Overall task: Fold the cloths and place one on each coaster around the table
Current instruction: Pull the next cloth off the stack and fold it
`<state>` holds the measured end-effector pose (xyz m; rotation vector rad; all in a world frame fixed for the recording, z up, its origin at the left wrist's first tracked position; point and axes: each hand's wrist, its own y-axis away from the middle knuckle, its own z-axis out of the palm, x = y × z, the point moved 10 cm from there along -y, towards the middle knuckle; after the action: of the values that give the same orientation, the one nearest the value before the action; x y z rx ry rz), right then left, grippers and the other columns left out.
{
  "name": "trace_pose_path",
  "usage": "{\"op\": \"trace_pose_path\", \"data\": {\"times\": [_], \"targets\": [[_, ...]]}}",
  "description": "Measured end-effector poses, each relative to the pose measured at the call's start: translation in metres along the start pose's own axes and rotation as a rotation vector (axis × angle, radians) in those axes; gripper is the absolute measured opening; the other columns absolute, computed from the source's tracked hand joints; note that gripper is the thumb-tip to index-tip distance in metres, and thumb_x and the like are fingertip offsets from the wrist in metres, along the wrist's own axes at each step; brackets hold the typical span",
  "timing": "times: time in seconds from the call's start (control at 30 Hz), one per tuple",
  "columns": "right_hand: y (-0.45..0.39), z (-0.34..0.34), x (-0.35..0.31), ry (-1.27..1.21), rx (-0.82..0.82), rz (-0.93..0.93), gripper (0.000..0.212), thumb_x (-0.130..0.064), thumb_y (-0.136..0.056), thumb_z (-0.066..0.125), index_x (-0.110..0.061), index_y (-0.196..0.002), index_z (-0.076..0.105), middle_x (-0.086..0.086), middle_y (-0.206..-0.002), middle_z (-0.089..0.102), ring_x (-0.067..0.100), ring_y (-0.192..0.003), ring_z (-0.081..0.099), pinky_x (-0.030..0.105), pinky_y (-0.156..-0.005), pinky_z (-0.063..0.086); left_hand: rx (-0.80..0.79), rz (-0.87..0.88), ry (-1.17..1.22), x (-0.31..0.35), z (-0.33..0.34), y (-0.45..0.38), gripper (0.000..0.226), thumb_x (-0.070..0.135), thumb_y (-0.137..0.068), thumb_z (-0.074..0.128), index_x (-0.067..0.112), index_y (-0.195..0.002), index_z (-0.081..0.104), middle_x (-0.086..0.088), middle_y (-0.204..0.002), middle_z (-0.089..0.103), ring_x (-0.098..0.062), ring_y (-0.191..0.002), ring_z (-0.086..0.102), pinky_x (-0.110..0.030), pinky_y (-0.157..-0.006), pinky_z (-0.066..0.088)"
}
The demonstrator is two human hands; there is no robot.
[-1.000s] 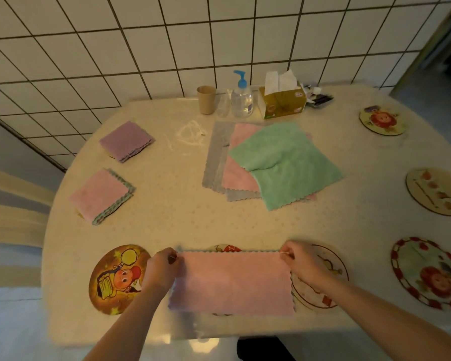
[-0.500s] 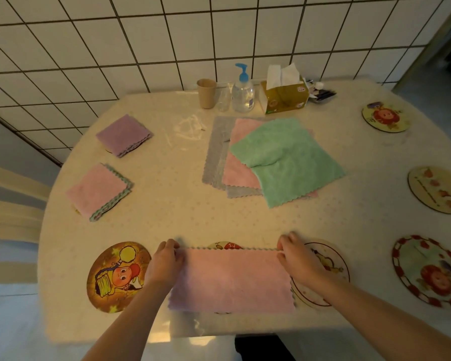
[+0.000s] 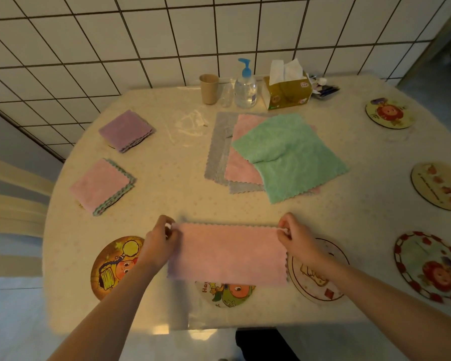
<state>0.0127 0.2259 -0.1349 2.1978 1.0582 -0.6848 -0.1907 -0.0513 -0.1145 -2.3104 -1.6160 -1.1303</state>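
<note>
Far desk edge: cup (image 3: 209, 88), pump bottle (image 3: 245, 89), tissue box (image 3: 287, 93), left to right. Centre: unfolded cloth pile (image 3: 276, 157). Left edge: two folded cloths (image 3: 103, 186) on coasters. Near and right edges: coasters (image 3: 439, 186).

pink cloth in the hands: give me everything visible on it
The pink cloth looks like fluffy microfibre with scalloped edges. It appears folded once into a wide rectangle, lying near the table's front edge. The left hand pinches its far-left corner, the right hand its far-right corner. Its near edge overlaps a cartoon coaster; its right edge reaches a pale coaster.
</note>
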Motion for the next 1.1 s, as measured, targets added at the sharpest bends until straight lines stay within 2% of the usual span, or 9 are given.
{"op": "trace_pose_path", "data": {"times": [0.13, 0.27, 0.43, 0.53, 0.7, 0.8, 0.87, 0.97, 1.1], "targets": [[-0.017, -0.009, -0.007, 0.028, 0.093, 0.025, 0.022, -0.013, -0.093, 0.052, -0.012, -0.113, 0.044, 0.002, -0.078, 0.058, 0.012, -0.063, 0.054, 0.025, -0.055, 0.045, 0.165, -0.012, 0.054, 0.007, -0.011, -0.015, 0.025, 0.014, -0.096, 0.048, 0.015, -0.121, 0.049, -0.01, -0.105, 0.06, -0.028, -0.092, 0.058, -0.037, -0.075, 0.048], [-0.007, -0.01, -0.023, 0.295, 0.146, -0.064, 0.041, -0.002, -0.088, 0.052, -0.01, -0.128, 0.044, 0.007, -0.122, 0.048, 0.021, -0.108, 0.05, 0.031, -0.085, 0.048, 0.182, 0.211, -0.254, 0.027, 0.019, 0.015, 0.038, 0.009, -0.09, 0.05, 0.011, -0.128, 0.05, -0.009, -0.13, 0.05, -0.028, -0.119, 0.046, -0.045, -0.098, 0.046], [0.06, 0.052, -0.057, 0.544, -0.286, -0.423, 0.065, 0.012, -0.082, 0.044, -0.021, -0.138, 0.035, -0.003, -0.144, 0.026, 0.018, -0.136, 0.022, 0.03, -0.108, 0.031, -0.112, 0.603, -0.557, 0.033, 0.107, 0.086, 0.05, 0.038, -0.095, 0.034, 0.024, -0.142, 0.041, 0.002, -0.152, 0.033, -0.026, -0.14, 0.029, -0.038, -0.115, 0.023], [0.087, 0.071, -0.053, 0.601, -0.37, -0.583, 0.079, 0.018, -0.076, 0.039, -0.023, -0.143, 0.029, -0.005, -0.15, 0.023, 0.016, -0.14, 0.014, 0.032, -0.114, 0.021, -0.185, 0.568, -0.666, 0.009, 0.125, 0.102, 0.055, 0.045, -0.097, 0.032, 0.028, -0.149, 0.027, 0.003, -0.158, 0.021, -0.025, -0.145, 0.018, -0.037, -0.112, 0.014], [0.098, 0.068, -0.021, 0.665, -0.396, -0.62, 0.084, 0.018, -0.075, 0.036, -0.022, -0.147, 0.019, -0.005, -0.152, 0.018, 0.016, -0.142, 0.012, 0.03, -0.113, 0.009, -0.169, 0.329, -0.672, -0.034, 0.101, 0.101, 0.058, 0.056, -0.097, 0.015, 0.035, -0.15, 0.016, 0.009, -0.158, 0.015, -0.02, -0.147, 0.0, -0.033, -0.115, 0.0], [0.097, 0.069, -0.012, 0.734, -0.358, -0.629, 0.081, 0.005, -0.07, 0.058, -0.021, -0.142, 0.03, -0.006, -0.142, 0.037, 0.015, -0.131, 0.038, 0.031, -0.106, 0.032, -0.113, 0.181, -0.576, -0.058, 0.08, 0.098, 0.074, 0.069, -0.082, -0.015, 0.038, -0.149, -0.004, 0.016, -0.156, -0.01, -0.018, -0.146, -0.015, -0.036, -0.117, -0.003], [0.09, 0.076, -0.013, 0.76, -0.342, -0.623, 0.078, -0.013, -0.063, 0.074, -0.022, -0.133, 0.041, -0.008, -0.127, 0.05, 0.013, -0.114, 0.053, 0.031, -0.09, 0.05, -0.075, 0.104, -0.554, -0.066, 0.068, 0.098, 0.078, 0.068, -0.079, -0.014, 0.038, -0.149, -0.002, 0.016, -0.154, -0.014, -0.018, -0.145, -0.016, -0.04, -0.118, -0.001], [0.08, 0.083, -0.023, 0.795, -0.316, -0.648, 0.074, -0.014, -0.05, 0.08, -0.019, -0.118, 0.05, -0.003, -0.113, 0.055, 0.018, -0.102, 0.057, 0.029, -0.072, 0.056, -0.086, 0.04, -0.591, -0.07, 0.066, 0.096, 0.078, 0.061, -0.081, -0.007, 0.032, -0.151, 0.008, 0.009, -0.158, -0.002, -0.021, -0.146, -0.009, -0.043, -0.118, 0.004], [0.072, 0.083, -0.033, 0.863, -0.281, -0.628, 0.07, -0.006, -0.042, 0.076, -0.015, -0.107, 0.053, 0.002, -0.104, 0.055, 0.023, -0.094, 0.055, 0.032, -0.065, 0.053, -0.021, 0.025, -0.633, -0.051, 0.065, 0.092, 0.065, 0.044, -0.085, 0.022, 0.012, -0.138, 0.043, -0.012, -0.148, 0.04, -0.042, -0.137, 0.032, -0.055, -0.107, 0.036]]}}
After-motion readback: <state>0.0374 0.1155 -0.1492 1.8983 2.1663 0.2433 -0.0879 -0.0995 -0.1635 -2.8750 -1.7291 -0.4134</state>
